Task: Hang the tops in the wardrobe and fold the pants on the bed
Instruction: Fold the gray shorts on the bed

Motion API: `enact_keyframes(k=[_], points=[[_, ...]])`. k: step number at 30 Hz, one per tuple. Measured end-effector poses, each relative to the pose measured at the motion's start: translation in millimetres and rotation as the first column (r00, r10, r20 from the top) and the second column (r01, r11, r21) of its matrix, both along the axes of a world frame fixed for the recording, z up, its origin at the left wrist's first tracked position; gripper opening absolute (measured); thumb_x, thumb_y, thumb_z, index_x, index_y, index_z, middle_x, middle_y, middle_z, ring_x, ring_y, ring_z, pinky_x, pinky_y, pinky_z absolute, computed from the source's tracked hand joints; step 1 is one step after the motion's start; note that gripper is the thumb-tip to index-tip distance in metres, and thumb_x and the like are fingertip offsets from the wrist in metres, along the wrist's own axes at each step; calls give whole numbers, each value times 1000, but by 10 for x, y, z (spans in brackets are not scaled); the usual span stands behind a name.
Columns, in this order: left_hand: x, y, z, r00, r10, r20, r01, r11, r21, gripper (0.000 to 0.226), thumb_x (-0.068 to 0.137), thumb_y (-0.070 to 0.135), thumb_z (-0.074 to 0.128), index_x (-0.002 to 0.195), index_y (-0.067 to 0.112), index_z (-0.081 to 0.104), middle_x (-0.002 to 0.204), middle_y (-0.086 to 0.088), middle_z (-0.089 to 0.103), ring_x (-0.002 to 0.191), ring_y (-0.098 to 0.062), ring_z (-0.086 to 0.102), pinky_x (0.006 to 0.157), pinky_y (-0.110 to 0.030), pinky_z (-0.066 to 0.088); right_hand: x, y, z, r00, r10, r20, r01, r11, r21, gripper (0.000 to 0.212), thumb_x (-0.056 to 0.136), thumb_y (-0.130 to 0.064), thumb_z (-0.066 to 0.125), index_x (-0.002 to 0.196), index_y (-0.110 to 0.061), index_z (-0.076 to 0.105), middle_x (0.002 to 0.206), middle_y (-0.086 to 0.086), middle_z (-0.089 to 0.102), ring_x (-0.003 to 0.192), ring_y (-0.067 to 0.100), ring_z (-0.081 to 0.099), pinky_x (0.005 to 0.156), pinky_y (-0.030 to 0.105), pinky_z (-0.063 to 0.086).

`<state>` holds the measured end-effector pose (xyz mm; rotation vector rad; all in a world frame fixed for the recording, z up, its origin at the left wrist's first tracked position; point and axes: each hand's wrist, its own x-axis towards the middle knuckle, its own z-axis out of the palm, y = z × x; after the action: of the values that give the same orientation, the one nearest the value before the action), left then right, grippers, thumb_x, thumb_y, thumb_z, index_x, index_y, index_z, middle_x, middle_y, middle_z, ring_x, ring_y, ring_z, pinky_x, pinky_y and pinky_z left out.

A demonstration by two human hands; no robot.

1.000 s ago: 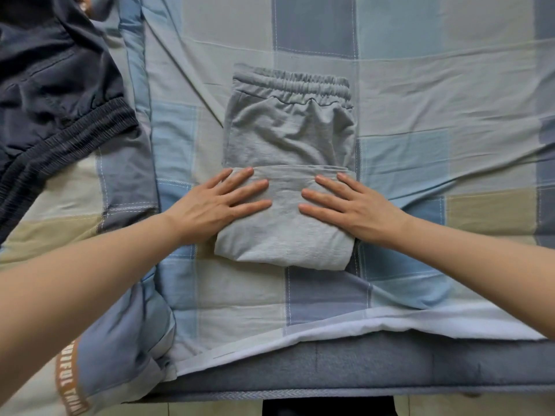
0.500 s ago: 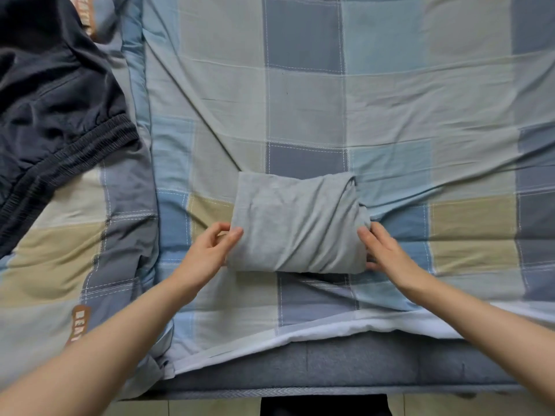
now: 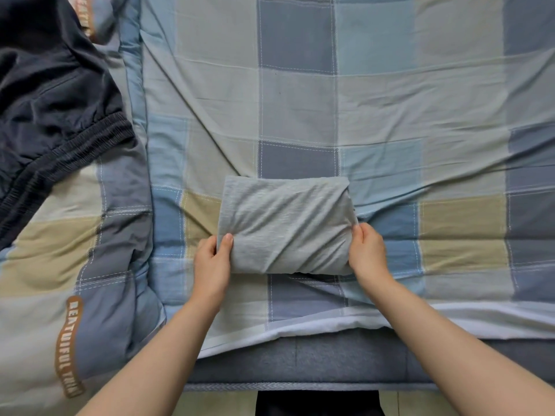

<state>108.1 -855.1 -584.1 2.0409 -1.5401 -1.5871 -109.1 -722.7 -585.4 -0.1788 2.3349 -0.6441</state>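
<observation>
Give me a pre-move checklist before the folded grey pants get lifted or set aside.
1. Left hand grips the near left corner of the folded grey cotton pants: ok.
2. Right hand grips the near right corner: ok.
3. Bundle compact, no leg trailing: ok.
4. Bundle's underside tidy: cannot tell.
5. Bare checked blue and beige bedsheet beyond the bundle for setting it down: ok.
6. Dark navy garment with ribbed hem apart from the bundle: ok.

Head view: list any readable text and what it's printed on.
"BEAUTIFUL THIN", the end cut off: brown label on the checked quilt, lower left.
A second brown label at the quilt's top left: partly hidden, too blurred to read.
Nothing on the grey pants or dark garment.
</observation>
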Motion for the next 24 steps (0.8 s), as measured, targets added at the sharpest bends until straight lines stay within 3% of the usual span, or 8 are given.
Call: enact_keyframes(k=[2, 4, 6, 8, 13, 17, 21, 24], points=[[-103, -63, 2, 1000, 14, 4, -14, 999, -43, 27, 95, 34, 58, 101, 8, 57, 109, -7, 59, 101, -22, 55, 91, -35, 43, 2, -47, 32, 993, -107, -49, 105, 993, -54, 27, 101, -19, 35, 112, -3, 54, 109, 14, 59, 104, 33, 53, 85, 38, 39], [-206, -140, 9, 999, 40, -28, -42, 997, -63, 35, 91, 43, 62, 115, 20, 51, 120, 0, 58, 109, -15, 55, 96, -31, 43, 35, -121, 87, 990, -134, -36, 127, 980, -156, 39, 101, -33, 36, 132, -9, 43, 125, 9, 52, 115, 23, 49, 88, 25, 33], [-303, -202, -8, 999, 39, 12, -39, 998, -46, 45, 89, 52, 61, 121, 23, 49, 123, 3, 58, 113, -16, 56, 99, -35, 44, 150, -197, 109, 1000, 28, -12, -30, 986, -166, 60, 98, -48, 36, 146, -13, 26, 144, 11, 38, 128, 22, 40, 98, 23, 30], [-384, -218, -14, 995, 4, 97, 3, 997, -72, 41, 90, 56, 56, 113, 22, 53, 114, 5, 61, 109, -20, 58, 98, -41, 45, 268, -265, 105, 985, 170, -18, -171, 983, -63, 74, 94, -55, 39, 151, -16, 11, 152, 14, 26, 134, 33, 34, 107, 38, 30], [-471, -18, 135, 985, 41, 165, -2, 973, -230, 28, 94, 50, 52, 102, 23, 51, 97, 7, 57, 94, -20, 55, 81, -34, 40, 259, -261, 152, 980, 200, -25, -200, 980, 4, 70, 95, -52, 41, 149, -23, 7, 147, 16, 33, 120, 40, 48, 93, 43, 40], [-429, 332, 463, 995, 90, 38, -74, 949, -307, 21, 94, 40, 58, 110, 33, 47, 99, 27, 53, 91, 11, 53, 78, -21, 39, 195, 76, 441, 972, 206, -117, -219, 968, -118, 63, 94, -50, 46, 145, -29, 16, 139, 8, 37, 110, 34, 53, 79, 36, 36], [-398, 728, 896, 1000, 26, -2, -25, 925, -378, 27, 95, 30, 59, 121, 31, 51, 110, 26, 56, 102, 12, 52, 86, -8, 38, 138, 442, 949, 914, 299, -273, -347, 927, -146, 62, 94, -43, 49, 146, -27, 21, 128, 3, 34, 87, 25, 56, 68, 30, 37], [-451, 967, 1331, 999, -33, -5, 28, 919, -393, 33, 95, 22, 60, 128, 24, 54, 122, 16, 55, 110, 8, 48, 94, -4, 33, 70, 705, 1458, 887, 344, -307, -395, 911, -122, 56, 94, -40, 50, 143, -28, 25, 125, 1, 35, 86, 25, 57, 68, 36, 47]])
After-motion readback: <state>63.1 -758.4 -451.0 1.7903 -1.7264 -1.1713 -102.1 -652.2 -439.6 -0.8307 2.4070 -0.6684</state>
